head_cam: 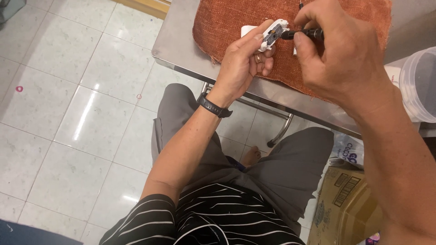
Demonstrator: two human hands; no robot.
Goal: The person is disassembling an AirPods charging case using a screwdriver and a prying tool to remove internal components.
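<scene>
My left hand (243,61) holds a small white plastic device (274,32) with its inner side showing, above a rust-orange woven cloth (227,22). A ring and a black wristband are on that hand and wrist. My right hand (338,52) grips a black screwdriver (305,33) whose tip touches the white device. A second white piece (247,30) lies on the cloth just behind the device, partly hidden by my left fingers.
The cloth covers a steel table (177,45) with a tubular leg (281,131). A clear plastic tub (418,84) stands at the right edge. A cardboard box (345,204) sits on the tiled floor (68,113) beside my right knee.
</scene>
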